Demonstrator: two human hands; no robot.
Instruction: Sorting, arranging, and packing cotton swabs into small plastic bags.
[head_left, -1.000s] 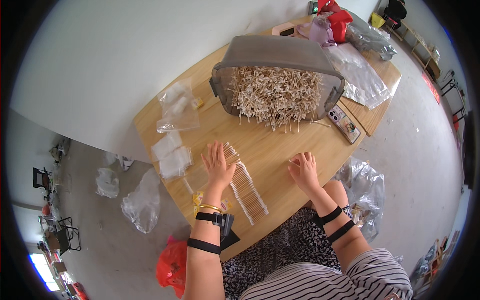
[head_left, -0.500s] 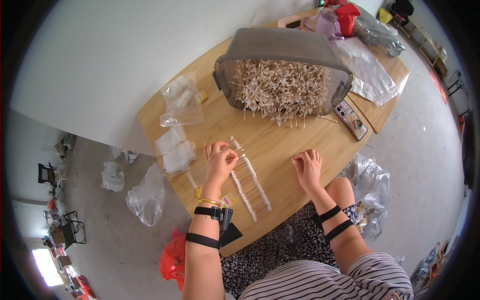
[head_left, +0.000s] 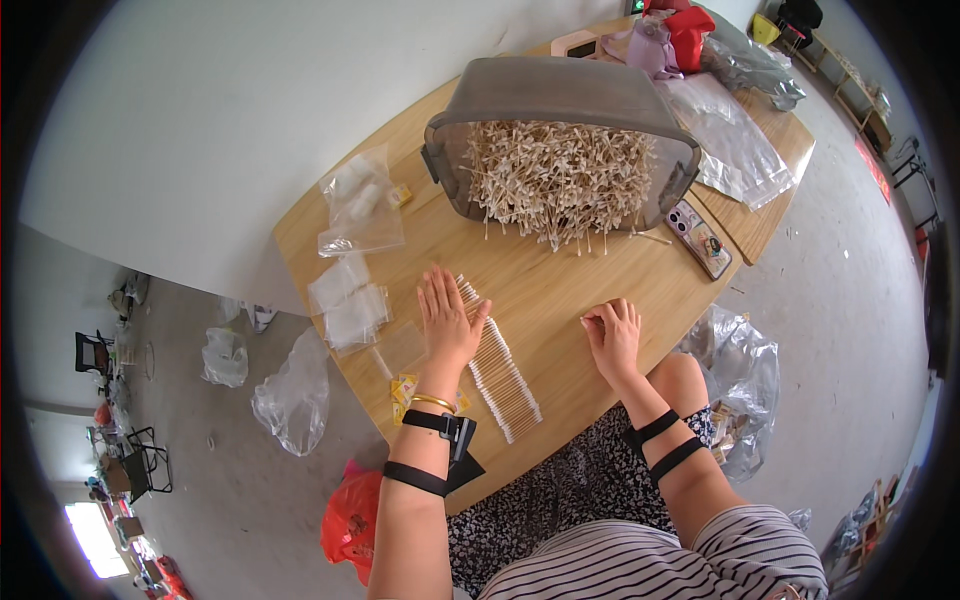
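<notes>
A long row of cotton swabs [head_left: 505, 380] lies side by side on the wooden table, running from the middle toward the near edge. My left hand [head_left: 448, 315] rests along the row's far left end, fingers stretched out flat and the thumb reaching over the swabs. Farther right, my right hand [head_left: 614, 335] lies on the table, apart from the row. Its fingers are bent and the tips pressed together; anything inside them is hidden. Beyond both hands, a grey translucent plastic bin [head_left: 560, 85] lies on its side, with a heap of loose swabs [head_left: 565, 180] spilling from its mouth.
Small clear bags [head_left: 350, 305] and a larger clear bag [head_left: 365, 225] lie at the table's left. Yellow packets [head_left: 402, 390] sit by my left wrist. A phone [head_left: 700, 240] lies right of the bin. Plastic sheets [head_left: 730, 140] cover the far right.
My left hand has opened from a pinch at the row's far end and now lies flat against the swabs, slightly to the right. My right hand stays in place.
</notes>
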